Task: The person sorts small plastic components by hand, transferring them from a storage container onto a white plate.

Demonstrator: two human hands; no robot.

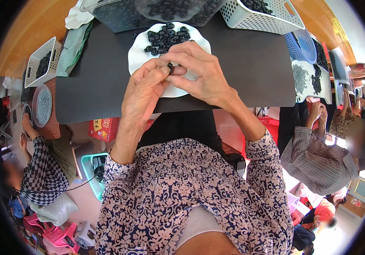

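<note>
Between my two hands, over the near edge of a white wavy-rimmed plate (135, 57), is a small black part (170, 68). My left hand (145, 87) pinches it between thumb and forefinger. My right hand (201, 72) meets it from the other side, its bent fingers and thumb closed about the same piece; the fingers partly hide it. On the plate, just beyond my fingertips, lies a heap of shiny black round parts (165, 39), with holes visible in several.
The plate rests on a dark table (250, 72). At the far side stand a clear tub (121, 19) and a white perforated basket (259, 21), both holding black parts. A green-edged cloth (74, 51) lies at the left. People sit working on both sides, one in a striped shirt (318, 157).
</note>
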